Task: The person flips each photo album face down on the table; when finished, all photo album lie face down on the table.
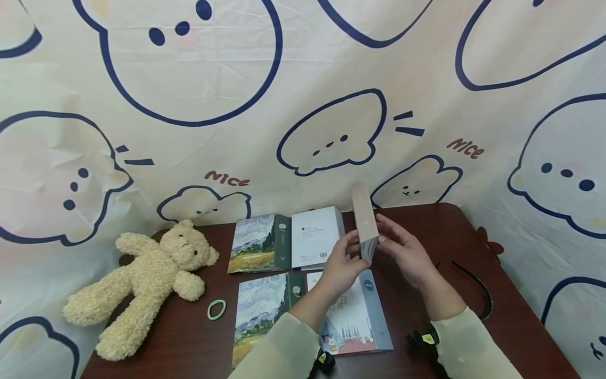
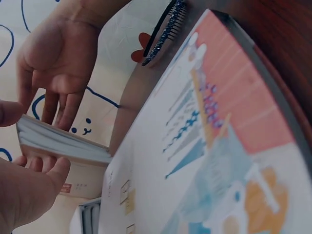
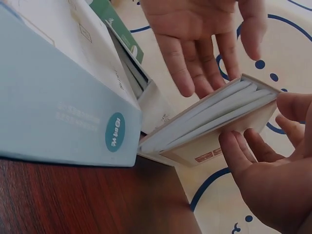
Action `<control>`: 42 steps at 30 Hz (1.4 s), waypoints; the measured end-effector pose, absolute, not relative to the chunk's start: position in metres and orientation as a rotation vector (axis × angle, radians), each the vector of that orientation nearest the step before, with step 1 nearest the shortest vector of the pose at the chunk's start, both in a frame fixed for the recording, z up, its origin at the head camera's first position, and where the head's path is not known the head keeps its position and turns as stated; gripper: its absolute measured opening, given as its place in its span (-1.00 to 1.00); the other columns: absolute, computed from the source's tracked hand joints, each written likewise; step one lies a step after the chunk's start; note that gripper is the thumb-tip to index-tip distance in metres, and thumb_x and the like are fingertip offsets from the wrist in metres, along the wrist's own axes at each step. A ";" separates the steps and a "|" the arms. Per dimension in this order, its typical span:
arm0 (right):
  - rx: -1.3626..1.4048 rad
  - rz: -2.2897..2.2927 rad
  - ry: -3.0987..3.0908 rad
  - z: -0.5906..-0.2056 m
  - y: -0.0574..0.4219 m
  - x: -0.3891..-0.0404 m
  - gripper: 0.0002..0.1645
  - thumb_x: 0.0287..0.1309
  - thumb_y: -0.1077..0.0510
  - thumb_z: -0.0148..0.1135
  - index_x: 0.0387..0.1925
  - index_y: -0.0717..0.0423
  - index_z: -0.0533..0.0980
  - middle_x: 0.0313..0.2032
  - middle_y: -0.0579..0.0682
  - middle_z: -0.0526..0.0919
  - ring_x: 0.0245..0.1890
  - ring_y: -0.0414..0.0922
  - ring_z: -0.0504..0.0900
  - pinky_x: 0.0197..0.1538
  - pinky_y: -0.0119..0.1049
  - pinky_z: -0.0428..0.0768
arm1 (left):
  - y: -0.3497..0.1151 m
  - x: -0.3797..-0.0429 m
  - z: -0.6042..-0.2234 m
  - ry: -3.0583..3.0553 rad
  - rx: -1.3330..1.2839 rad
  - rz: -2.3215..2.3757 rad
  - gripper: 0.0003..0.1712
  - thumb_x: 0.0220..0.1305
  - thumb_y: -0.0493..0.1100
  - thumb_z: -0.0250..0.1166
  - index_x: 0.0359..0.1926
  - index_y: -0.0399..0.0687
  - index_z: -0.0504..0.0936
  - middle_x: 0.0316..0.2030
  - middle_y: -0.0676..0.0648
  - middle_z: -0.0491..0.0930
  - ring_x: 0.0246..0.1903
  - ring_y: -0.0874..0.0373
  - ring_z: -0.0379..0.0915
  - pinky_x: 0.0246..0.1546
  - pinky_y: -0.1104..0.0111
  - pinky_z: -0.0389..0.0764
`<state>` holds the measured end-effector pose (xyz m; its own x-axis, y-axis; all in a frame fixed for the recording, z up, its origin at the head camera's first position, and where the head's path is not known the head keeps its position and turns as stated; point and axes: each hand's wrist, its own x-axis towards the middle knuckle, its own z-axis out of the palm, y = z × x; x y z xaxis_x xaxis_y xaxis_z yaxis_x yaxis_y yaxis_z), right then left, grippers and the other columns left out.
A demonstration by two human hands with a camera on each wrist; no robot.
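A thin-covered book with a beige spine (image 1: 365,213) stands upright between my two hands, its white page edges (image 3: 209,114) showing in the wrist views. My left hand (image 1: 344,259) holds it on the left, fingers on the cover and thumb near the lower edge. On the other side, my right hand (image 1: 408,258) touches it with the thumb by the spine corner and fingers loosely extended. Just below lies a white book with a blue spine (image 1: 356,321), partly covered by my left forearm. A white book with a barcode (image 1: 314,237) lies behind my left hand.
Two books with painted landscape covers (image 1: 255,245) lie left of the white ones. A teddy bear (image 1: 153,279) and a pale green ring (image 1: 216,310) are further left. A black headband (image 1: 478,284) lies right, near a brown flower shape (image 1: 490,243). A printed cloth hangs behind the table.
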<state>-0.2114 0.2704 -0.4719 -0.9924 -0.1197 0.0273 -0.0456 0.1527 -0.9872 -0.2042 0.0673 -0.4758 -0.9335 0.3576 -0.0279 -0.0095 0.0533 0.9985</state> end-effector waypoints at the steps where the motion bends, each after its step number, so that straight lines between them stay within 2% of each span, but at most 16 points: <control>1: -0.157 -2.002 2.337 -0.472 0.271 -0.211 -0.34 0.52 0.02 0.18 0.56 -0.26 0.30 0.45 0.05 0.38 0.40 0.14 0.42 0.43 0.29 0.29 | 0.068 -0.204 -0.477 2.066 0.355 1.952 -0.17 0.35 -0.25 0.34 0.56 0.10 0.24 0.36 0.03 0.36 0.35 0.06 0.35 0.40 0.17 0.39; 4: -0.144 -2.007 2.322 -0.471 0.275 -0.210 -0.38 0.54 0.03 0.15 0.54 -0.23 0.33 0.47 0.04 0.36 0.42 0.13 0.39 0.44 0.23 0.31 | 0.070 -0.203 -0.481 2.068 0.359 1.918 -0.17 0.36 -0.19 0.34 0.57 0.07 0.22 0.39 0.00 0.36 0.39 0.05 0.33 0.39 0.18 0.40; 7: -0.148 -2.011 2.318 -0.472 0.279 -0.209 -0.39 0.56 0.05 0.11 0.55 -0.19 0.33 0.48 0.03 0.36 0.41 0.08 0.42 0.40 -0.03 0.45 | 0.072 -0.202 -0.485 2.057 0.351 1.898 -0.16 0.36 -0.14 0.35 0.58 0.07 0.22 0.41 -0.03 0.37 0.41 0.03 0.32 0.39 0.16 0.41; 10: -0.173 -2.029 2.317 -0.472 0.283 -0.208 -0.40 0.58 0.09 0.08 0.56 -0.13 0.31 0.48 0.05 0.35 0.35 0.00 0.47 0.27 -0.30 0.54 | 0.074 -0.201 -0.490 2.061 0.341 1.880 -0.17 0.36 -0.11 0.37 0.57 0.07 0.25 0.39 -0.06 0.41 0.40 0.01 0.35 0.38 0.14 0.42; 12: -0.183 -2.049 2.309 -0.473 0.286 -0.207 -0.40 0.58 0.11 0.07 0.56 -0.09 0.31 0.48 0.08 0.35 0.31 -0.06 0.51 0.20 -0.38 0.58 | 0.075 -0.200 -0.493 2.057 0.333 1.868 -0.18 0.35 -0.12 0.38 0.56 0.07 0.26 0.37 -0.06 0.42 0.39 -0.01 0.37 0.35 0.12 0.46; 17: -0.169 -2.068 2.301 -0.473 0.291 -0.204 -0.40 0.59 0.13 0.06 0.56 -0.05 0.30 0.48 0.11 0.35 0.24 -0.14 0.56 0.16 -0.35 0.62 | 0.077 -0.197 -0.498 2.030 0.300 1.845 -0.19 0.34 -0.12 0.40 0.55 0.03 0.30 0.37 -0.08 0.40 0.39 -0.06 0.37 0.29 0.10 0.52; 22: -0.160 -2.063 2.315 -0.471 0.297 -0.201 -0.39 0.58 0.10 0.08 0.56 -0.03 0.29 0.49 0.12 0.33 0.21 -0.16 0.58 0.14 -0.34 0.64 | 0.080 -0.196 -0.500 2.017 0.283 1.818 -0.22 0.34 -0.12 0.38 0.53 -0.02 0.33 0.40 -0.12 0.42 0.42 -0.05 0.35 0.32 0.12 0.49; 29: -0.059 -2.007 2.409 -0.474 0.307 -0.199 -0.30 0.53 -0.07 0.18 0.56 -0.04 0.28 0.46 0.15 0.36 0.14 -0.20 0.62 0.10 -0.37 0.65 | 0.086 -0.195 -0.502 2.047 0.299 1.793 -0.29 0.35 -0.17 0.36 0.48 -0.09 0.39 0.40 -0.16 0.44 0.42 -0.09 0.34 0.36 0.14 0.44; 33: 0.035 -1.965 2.462 -0.478 0.311 -0.197 -0.26 0.50 -0.11 0.21 0.57 -0.04 0.26 0.39 0.16 0.40 0.09 -0.16 0.64 0.13 -0.26 0.66 | 0.089 -0.195 -0.503 2.059 0.296 1.782 -0.29 0.35 -0.17 0.36 0.47 -0.11 0.39 0.40 -0.16 0.44 0.41 -0.10 0.34 0.37 0.17 0.42; 42: 0.157 -1.987 2.434 -0.482 0.319 -0.198 -0.10 0.46 -0.11 0.27 0.60 0.11 0.13 0.42 0.25 0.35 0.08 -0.20 0.62 0.17 -0.19 0.65 | 0.096 -0.193 -0.504 2.089 0.294 1.740 -0.25 0.31 -0.13 0.38 0.48 -0.12 0.39 0.43 -0.12 0.43 0.42 -0.06 0.35 0.40 0.15 0.40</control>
<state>-0.1977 0.3195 -0.4825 -0.9950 0.0798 -0.0602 0.0749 0.1973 -0.9775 -0.1931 0.0959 -0.5039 -0.8962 0.4095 -0.1708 -0.0940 0.2010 0.9751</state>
